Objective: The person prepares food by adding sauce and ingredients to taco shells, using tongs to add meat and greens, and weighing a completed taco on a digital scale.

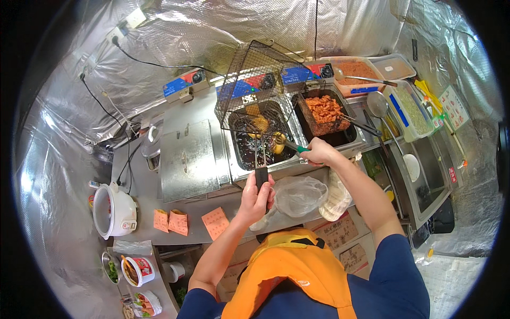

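My left hand [255, 195] grips the black handle [261, 175] of a wire fryer basket [255, 75]. The basket is tipped up above the left vat [239, 161], which holds dark bubbling oil. In my right hand [322, 151] are green-handled tongs [293, 145]. Their tips touch a golden fried piece [279, 146] at the near side of that vat. Another golden piece [260, 124] shows behind the basket's mesh; whether it is in the oil or against the wire, I cannot tell.
A second basket of reddish fried pieces [324, 109] sits at the right vat. Tubs of orange crumb [358, 69] and pale green filling [410, 107] stand beyond. Nearer are a clear plastic bag [301, 195], paper sleeves [178, 222] and a white rice cooker [119, 211].
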Demonstrator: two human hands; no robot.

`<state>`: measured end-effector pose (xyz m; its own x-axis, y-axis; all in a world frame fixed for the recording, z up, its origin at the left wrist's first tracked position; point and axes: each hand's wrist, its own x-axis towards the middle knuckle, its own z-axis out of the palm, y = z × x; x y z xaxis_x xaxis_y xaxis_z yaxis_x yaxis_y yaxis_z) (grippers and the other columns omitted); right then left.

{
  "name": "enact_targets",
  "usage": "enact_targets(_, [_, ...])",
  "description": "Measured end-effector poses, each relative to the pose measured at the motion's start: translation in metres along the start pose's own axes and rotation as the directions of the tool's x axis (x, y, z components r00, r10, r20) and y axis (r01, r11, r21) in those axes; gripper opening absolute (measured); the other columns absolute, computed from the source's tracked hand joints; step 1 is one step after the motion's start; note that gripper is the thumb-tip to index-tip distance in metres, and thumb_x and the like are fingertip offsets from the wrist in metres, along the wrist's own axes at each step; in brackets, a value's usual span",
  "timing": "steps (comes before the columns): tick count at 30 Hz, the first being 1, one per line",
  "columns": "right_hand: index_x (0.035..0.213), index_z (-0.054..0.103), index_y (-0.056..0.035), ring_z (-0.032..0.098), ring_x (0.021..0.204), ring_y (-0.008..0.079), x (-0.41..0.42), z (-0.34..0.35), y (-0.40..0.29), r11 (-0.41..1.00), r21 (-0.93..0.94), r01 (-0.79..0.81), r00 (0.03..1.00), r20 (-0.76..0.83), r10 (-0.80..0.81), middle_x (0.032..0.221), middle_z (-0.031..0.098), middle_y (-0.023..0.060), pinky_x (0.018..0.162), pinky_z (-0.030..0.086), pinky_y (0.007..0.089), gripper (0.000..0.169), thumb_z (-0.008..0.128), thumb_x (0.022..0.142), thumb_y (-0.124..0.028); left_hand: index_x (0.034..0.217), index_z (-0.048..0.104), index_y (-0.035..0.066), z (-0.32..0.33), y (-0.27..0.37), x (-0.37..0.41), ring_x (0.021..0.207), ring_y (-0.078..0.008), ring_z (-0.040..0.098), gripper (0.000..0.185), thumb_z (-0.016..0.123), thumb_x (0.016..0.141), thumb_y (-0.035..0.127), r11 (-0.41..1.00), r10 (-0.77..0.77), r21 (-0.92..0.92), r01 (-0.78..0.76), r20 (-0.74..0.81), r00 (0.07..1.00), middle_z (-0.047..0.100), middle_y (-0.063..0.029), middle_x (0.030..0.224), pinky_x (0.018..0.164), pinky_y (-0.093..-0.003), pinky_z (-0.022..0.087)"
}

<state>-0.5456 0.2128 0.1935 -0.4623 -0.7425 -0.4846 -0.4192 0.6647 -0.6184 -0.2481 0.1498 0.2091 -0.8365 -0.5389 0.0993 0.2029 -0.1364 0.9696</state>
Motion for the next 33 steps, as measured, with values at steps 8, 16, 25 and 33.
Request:
enact_targets(8, [0.098,0.067,0.0046,0.053,0.049,0.009,0.043,0.071,-0.024,0.668,0.718,-0.195,0.978,0.091,0.189,0.075,0.068,0.0089,0.04,0.041,0.0248,0.041,0.075,0.099,-0.035,0.117,0.042,0.004,-0.017,0.01,-0.006,0.064,-0.0096,0.05,0.01,0.047,0.111,0.01,1.0,-0.008,0.01,0.008,-0.046,0.999,0.052,-0.0058,0.095,0.051,-0.0274,0.049])
enact_targets(16, [0.09,0.068,0.0014,0.056,0.051,0.009,0.076,0.108,-0.042,0.59,0.799,-0.115,0.993,0.077,0.089,0.074,0.068,0.0074,0.04,0.04,0.025,0.032,0.075,0.098,-0.028,0.126,0.04,0.004,-0.031,-0.006,-0.003,0.063,-0.0099,0.049,0.019,0.048,0.11,0.009,1.0,0.013,0.018,-0.012,-0.053,0.999,0.051,-0.0054,0.094,0.052,-0.0279,0.049])
enact_targets(25, [0.087,0.074,0.0016,0.062,0.058,0.0149,-0.057,0.067,-0.008,0.955,0.244,0.167,0.949,-0.301,-0.089,0.065,0.066,0.0076,0.057,0.049,0.0355,0.038,0.073,0.094,-0.035,0.136,0.044,-0.005,-0.052,-0.077,0.008,0.083,-0.0349,0.067,0.031,0.049,0.108,0.007,0.795,0.222,0.601,-0.079,-0.166,0.961,0.064,-0.0222,0.1,0.076,-0.0459,0.053])
enact_targets(33, [0.101,0.075,0.0003,0.061,0.061,0.0201,-0.125,0.001,-0.051,0.93,0.123,0.347,0.874,-0.403,-0.273,0.067,0.063,0.0157,0.063,0.05,0.0387,0.031,0.071,0.093,-0.029,0.13,0.045,-0.004,-0.024,-0.074,0.011,0.077,-0.0332,0.064,0.025,0.048,0.108,0.007,0.848,0.191,0.528,-0.029,-0.255,0.948,0.063,-0.0204,0.094,0.07,-0.0437,0.054])
